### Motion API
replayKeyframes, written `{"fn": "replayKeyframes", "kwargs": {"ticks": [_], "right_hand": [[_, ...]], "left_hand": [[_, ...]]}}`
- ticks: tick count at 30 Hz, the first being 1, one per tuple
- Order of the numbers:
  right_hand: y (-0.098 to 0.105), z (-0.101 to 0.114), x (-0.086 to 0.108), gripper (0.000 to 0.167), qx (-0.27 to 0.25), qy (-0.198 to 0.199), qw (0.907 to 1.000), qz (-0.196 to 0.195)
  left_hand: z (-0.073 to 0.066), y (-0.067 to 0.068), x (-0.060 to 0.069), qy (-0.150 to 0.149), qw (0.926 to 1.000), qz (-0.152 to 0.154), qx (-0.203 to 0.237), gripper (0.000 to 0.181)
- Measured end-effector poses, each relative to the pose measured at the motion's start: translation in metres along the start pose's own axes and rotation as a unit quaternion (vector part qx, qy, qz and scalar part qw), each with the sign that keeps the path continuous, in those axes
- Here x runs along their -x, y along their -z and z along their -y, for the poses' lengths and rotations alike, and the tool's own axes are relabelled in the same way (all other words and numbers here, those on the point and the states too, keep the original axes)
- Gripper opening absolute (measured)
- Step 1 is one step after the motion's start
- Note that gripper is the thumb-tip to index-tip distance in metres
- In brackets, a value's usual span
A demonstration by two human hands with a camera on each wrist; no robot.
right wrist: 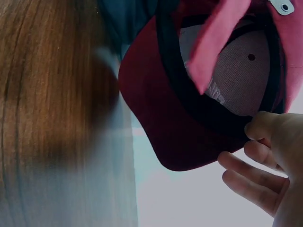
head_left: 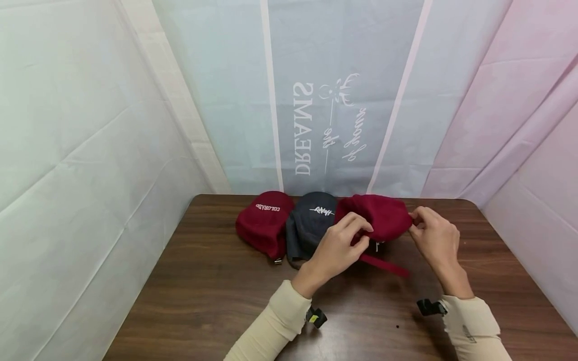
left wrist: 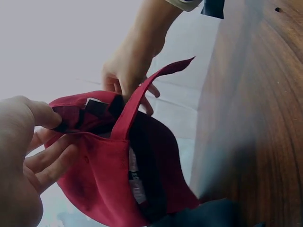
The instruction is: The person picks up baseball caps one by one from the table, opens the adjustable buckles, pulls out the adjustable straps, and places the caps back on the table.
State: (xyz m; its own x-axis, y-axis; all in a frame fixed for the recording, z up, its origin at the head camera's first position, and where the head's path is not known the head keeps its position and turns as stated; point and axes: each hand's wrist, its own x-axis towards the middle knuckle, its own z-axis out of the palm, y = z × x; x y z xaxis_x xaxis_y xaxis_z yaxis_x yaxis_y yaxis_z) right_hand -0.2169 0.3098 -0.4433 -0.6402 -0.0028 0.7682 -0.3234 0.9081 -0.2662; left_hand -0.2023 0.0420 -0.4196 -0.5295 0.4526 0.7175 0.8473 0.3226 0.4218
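A dark red baseball cap (head_left: 384, 215) is held by both hands at the back right of the table. My left hand (head_left: 338, 245) pinches its edge near the back opening between thumb and fingers. At the cap's right side, my right hand (head_left: 435, 238) pinches the rim between thumb and forefinger. A loose red strap (head_left: 386, 265) sticks out from the cap toward the front. The right wrist view looks into the cap, showing its black sweatband (right wrist: 189, 94), pale lining and curved brim (right wrist: 151, 123). A metal buckle (right wrist: 284, 7) shows at that view's top corner.
Left of the held cap, a dark grey cap (head_left: 316, 225) with white lettering lies on the wooden table (head_left: 203, 301). Beside it lies another red cap (head_left: 266, 225) marked COLORADO. A printed curtain (head_left: 226, 100) hangs behind the table's back edge.
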Motion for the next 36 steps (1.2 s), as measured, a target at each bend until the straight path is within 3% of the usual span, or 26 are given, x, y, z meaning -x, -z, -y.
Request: {"fn": "replayKeyframes", "kwargs": {"ticks": [13, 25, 32, 36], "right_hand": [[-0.004, -0.004, 0.009, 0.015, 0.007, -0.042, 0.9982, 0.043], [-0.013, -0.008, 0.018, 0.016, 0.015, -0.053, 0.9957, 0.074], [-0.016, -0.01, 0.022, 0.022, 0.009, -0.081, 0.9869, 0.139], [-0.018, -0.013, 0.027, 0.029, 0.0, -0.089, 0.9743, 0.207]], "left_hand": [[0.003, -0.016, 0.007, 0.005, 0.9991, 0.041, 0.005, 0.021], [0.006, -0.024, 0.011, 0.015, 0.9983, 0.055, -0.012, 0.022], [0.012, -0.031, 0.018, 0.012, 0.9962, 0.074, -0.044, 0.02], [0.012, -0.036, 0.024, 0.023, 0.9933, 0.097, -0.058, 0.018]]}}
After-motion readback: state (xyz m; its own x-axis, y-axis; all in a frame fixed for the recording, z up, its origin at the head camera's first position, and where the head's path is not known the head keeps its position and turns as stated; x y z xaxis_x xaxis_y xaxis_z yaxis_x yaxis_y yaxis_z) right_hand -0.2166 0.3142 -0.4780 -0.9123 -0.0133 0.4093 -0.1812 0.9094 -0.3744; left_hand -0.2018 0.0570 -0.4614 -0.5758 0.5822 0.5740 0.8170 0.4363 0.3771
